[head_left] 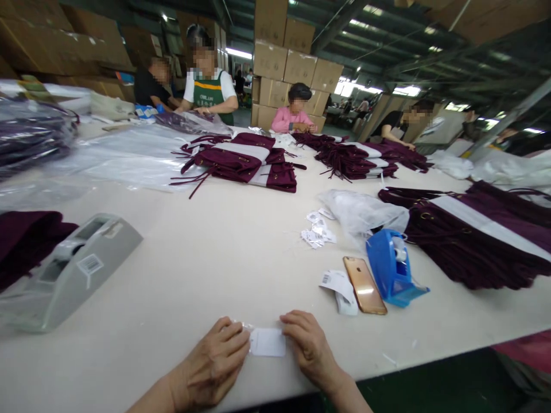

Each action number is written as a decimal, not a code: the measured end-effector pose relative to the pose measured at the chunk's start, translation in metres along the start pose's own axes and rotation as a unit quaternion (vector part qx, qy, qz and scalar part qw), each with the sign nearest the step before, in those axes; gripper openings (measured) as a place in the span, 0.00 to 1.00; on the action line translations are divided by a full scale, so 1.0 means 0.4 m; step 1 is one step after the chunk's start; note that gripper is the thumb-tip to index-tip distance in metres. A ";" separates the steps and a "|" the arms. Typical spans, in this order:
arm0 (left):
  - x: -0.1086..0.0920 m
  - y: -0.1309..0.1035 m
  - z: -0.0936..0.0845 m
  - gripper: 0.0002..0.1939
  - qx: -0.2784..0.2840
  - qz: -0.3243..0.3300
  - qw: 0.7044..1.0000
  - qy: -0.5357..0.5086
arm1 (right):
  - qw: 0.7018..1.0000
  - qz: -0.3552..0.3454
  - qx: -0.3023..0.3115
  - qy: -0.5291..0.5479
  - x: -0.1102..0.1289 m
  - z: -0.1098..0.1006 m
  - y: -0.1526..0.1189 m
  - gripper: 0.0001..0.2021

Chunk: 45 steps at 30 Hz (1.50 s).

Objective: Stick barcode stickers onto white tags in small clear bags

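A small white hang tag (267,342) lies close to the tabletop near the front edge, between my two hands. My left hand (217,361) has its fingers closed at the tag's left end, where a bit of clear plastic or string shows. My right hand (307,347) pinches the tag's right edge, fingers bent. Up and to the right of my hands are a curled strip of barcode labels (340,289), a gold phone (365,285) and a blue tape dispenser (390,267). Beyond them sits a loose pile of small white tags (317,229).
A grey tape dispenser (92,267) stands at the left. Stacks of maroon garments (477,235) with white bands lie right and farther back (245,160). Clear plastic bags (124,155) cover the back left of the white table (206,246). Several co-workers are across it, before cardboard boxes (297,69).
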<state>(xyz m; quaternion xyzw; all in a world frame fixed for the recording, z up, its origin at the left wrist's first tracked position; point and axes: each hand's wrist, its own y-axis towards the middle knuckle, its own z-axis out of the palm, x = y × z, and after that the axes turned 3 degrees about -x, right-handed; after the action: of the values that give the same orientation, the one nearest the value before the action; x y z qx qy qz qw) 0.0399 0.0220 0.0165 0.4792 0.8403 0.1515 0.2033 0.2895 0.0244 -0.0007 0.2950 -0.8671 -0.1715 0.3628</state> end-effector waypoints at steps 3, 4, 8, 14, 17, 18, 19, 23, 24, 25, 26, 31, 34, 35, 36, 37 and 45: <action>0.001 -0.007 -0.005 0.14 0.010 0.012 1.000 0.001 | 0.974 0.073 -0.136 -0.165 -0.046 -0.048 0.002 0.14; 0.001 -0.010 -0.002 0.14 0.009 0.002 1.000 -0.002 | 0.959 0.105 -0.156 -0.214 -0.067 -0.068 0.006 0.13; -0.009 -0.017 0.021 0.15 -0.012 -0.049 0.998 -0.029 | 0.916 0.263 -0.064 -0.296 -0.151 -0.141 0.035 0.27; -0.011 -0.012 0.017 0.15 0.003 -0.071 0.996 -0.049 | 0.913 0.308 0.012 -0.266 -0.220 -0.191 0.068 0.26; -0.009 -0.011 0.003 0.15 0.026 -0.055 0.997 -0.054 | 0.919 0.300 0.002 -0.257 -0.215 -0.190 0.061 0.24; -0.013 -0.008 0.001 0.15 0.013 -0.060 0.997 -0.053 | 0.923 0.291 -0.009 -0.253 -0.204 -0.185 0.056 0.25; -0.020 -0.002 0.000 0.16 -0.014 -0.075 0.996 -0.051 | 0.930 0.273 -0.031 -0.245 -0.186 -0.178 0.051 0.25; -0.079 0.068 0.011 0.12 -0.122 -0.245 0.946 -0.175 | 0.959 0.135 -0.168 -0.184 -0.070 -0.124 0.035 0.28; -0.098 0.096 0.018 0.11 -0.116 -0.319 0.905 -0.256 | 0.961 0.111 -0.190 -0.170 -0.035 -0.105 0.031 0.28; -0.117 0.126 0.026 0.11 -0.099 -0.401 0.844 -0.343 | 0.962 0.098 -0.200 -0.160 -0.001 -0.086 0.026 0.28; -0.134 0.154 0.035 0.13 -0.092 -0.466 0.772 -0.424 | 0.962 0.091 -0.206 -0.153 0.029 -0.066 0.020 0.28; -0.179 0.227 0.063 0.14 -0.169 -0.533 0.550 -0.620 | 0.969 0.108 -0.188 -0.118 0.123 0.004 -0.021 0.28; -0.177 0.223 0.047 0.14 -0.171 -0.538 0.519 -0.642 | 0.974 0.135 -0.168 -0.067 0.143 -0.013 -0.033 0.30; -0.175 0.220 0.037 0.14 -0.159 -0.532 0.519 -0.650 | 0.977 0.137 -0.158 -0.048 0.146 -0.028 -0.031 0.29; -0.174 0.218 0.028 0.14 -0.142 -0.521 0.520 -0.662 | 0.980 0.137 -0.144 -0.030 0.146 -0.047 -0.026 0.27; -0.173 0.217 0.018 0.14 -0.123 -0.505 0.520 -0.678 | 0.984 0.132 -0.122 -0.012 0.146 -0.066 -0.019 0.24; -0.174 0.209 -0.017 0.08 -0.050 -0.475 0.603 -0.639 | 0.974 0.160 -0.002 0.160 0.125 -0.105 0.009 0.13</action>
<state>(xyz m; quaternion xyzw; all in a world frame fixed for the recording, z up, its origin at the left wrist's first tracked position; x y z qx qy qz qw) 0.1307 0.0025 0.0738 -0.0238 0.5966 -0.2699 0.7555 0.2906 -0.0082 0.0562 0.1751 -0.8335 -0.0640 0.5201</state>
